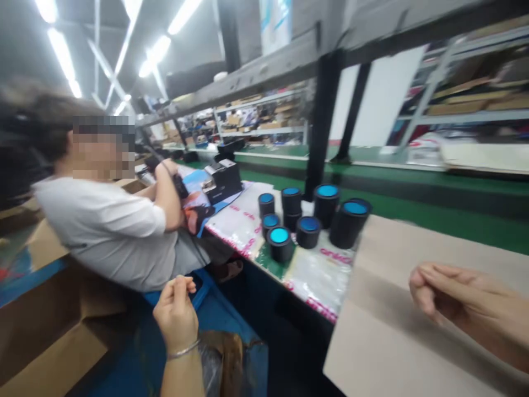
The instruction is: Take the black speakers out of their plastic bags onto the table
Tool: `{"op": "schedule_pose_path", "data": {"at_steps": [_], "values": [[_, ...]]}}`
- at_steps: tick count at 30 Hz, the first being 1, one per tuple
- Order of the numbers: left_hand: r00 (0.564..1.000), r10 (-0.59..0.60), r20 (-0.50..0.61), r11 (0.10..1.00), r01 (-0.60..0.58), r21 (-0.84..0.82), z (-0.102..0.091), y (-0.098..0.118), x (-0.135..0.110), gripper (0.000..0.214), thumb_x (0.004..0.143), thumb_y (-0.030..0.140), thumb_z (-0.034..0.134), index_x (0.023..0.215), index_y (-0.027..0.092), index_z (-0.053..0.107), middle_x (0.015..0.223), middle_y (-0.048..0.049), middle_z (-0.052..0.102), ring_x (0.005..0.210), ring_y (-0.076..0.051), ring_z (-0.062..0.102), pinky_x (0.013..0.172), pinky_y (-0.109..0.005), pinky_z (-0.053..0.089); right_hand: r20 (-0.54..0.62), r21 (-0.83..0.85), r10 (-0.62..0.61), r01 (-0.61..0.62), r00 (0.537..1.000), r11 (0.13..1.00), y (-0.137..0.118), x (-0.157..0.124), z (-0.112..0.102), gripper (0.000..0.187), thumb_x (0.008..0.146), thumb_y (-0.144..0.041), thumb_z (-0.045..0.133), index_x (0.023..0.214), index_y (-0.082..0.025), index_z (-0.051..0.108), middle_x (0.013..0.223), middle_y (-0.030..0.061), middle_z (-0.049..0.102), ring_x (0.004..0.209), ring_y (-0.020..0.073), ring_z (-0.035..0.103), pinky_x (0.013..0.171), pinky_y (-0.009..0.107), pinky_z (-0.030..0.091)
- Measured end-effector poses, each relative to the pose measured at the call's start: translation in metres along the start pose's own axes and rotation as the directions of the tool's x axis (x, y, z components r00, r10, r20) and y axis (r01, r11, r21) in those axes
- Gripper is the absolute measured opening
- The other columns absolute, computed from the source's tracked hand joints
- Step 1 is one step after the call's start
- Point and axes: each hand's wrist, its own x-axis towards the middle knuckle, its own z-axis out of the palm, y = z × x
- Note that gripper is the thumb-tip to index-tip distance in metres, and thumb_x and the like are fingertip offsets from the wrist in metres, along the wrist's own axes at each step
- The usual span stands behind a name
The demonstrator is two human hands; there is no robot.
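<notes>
My left hand [177,314], with a bracelet at the wrist, is raised in front of the table's near side. Its fingers are closed in a pinch, and whatever they may hold is hidden. Over a flat sheet of brown cardboard [397,309] is my right hand [458,300], its fingers curled and pressed together with nothing visible in them. Left of the cardboard stand several black cylinders with blue tops, among them a large one [351,226] near the cardboard's edge and a smaller one [280,245] at the front.
A co-worker in a white shirt [107,226] sits at the left, arms at the table. Near them lies a black box [223,179]. Open cardboard boxes [53,331] are at lower left. A dark post [320,121] rises behind the cylinders; shelves [475,105] stand beyond.
</notes>
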Motion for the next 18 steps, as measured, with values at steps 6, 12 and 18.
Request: {"op": "schedule_pose_path", "data": {"at_steps": [6, 12, 18], "values": [[0.543, 0.625, 0.561, 0.774, -0.335, -0.538, 0.121, 0.153, -0.088, 0.012, 0.085, 0.016, 0.057, 0.074, 0.014, 0.061, 0.068, -0.001, 0.056, 0.066, -0.011, 0.054, 0.063, -0.025, 0.043, -0.08, 0.053, -0.141, 0.146, 0.987, 0.988, -0.009, -0.04, -0.097, 0.093, 0.055, -0.093, 0.058, 0.073, -0.003, 0.039, 0.058, 0.0106, 0.031, 0.053, 0.0082, 0.033, 0.052, 0.016, 0.031], [0.042, 0.612, 0.79, 0.789, -0.103, -0.606, 0.249, 0.243, -0.19, 0.018, 0.085, 0.025, 0.061, 0.072, 0.013, 0.062, 0.066, -0.0013, 0.059, 0.061, -0.008, 0.052, 0.059, -0.02, 0.043, -0.041, 0.158, -0.476, 0.476, 0.879, 0.865, -0.034, -0.067, -0.18, 0.071, 0.072, -0.065, 0.07, 0.075, 0.0, 0.043, 0.067, 0.0118, 0.038, 0.06, 0.0086, 0.042, 0.055, 0.012, 0.035], [-0.014, 0.503, 0.864, 0.787, 0.42, -0.452, 0.325, 0.269, -0.282, 0.016, 0.079, 0.025, 0.066, 0.089, 0.012, 0.065, 0.079, -0.0033, 0.065, 0.061, -0.006, 0.054, 0.059, -0.018, 0.047, 0.052, 0.446, -0.727, 0.636, 0.684, 0.63, -0.047, -0.075, -0.219, 0.102, 0.053, -0.081, 0.069, 0.136, -0.03, 0.039, 0.133, 0.007, 0.025, 0.127, 0.0274, 0.027, 0.11, 0.042, 0.027]]}}
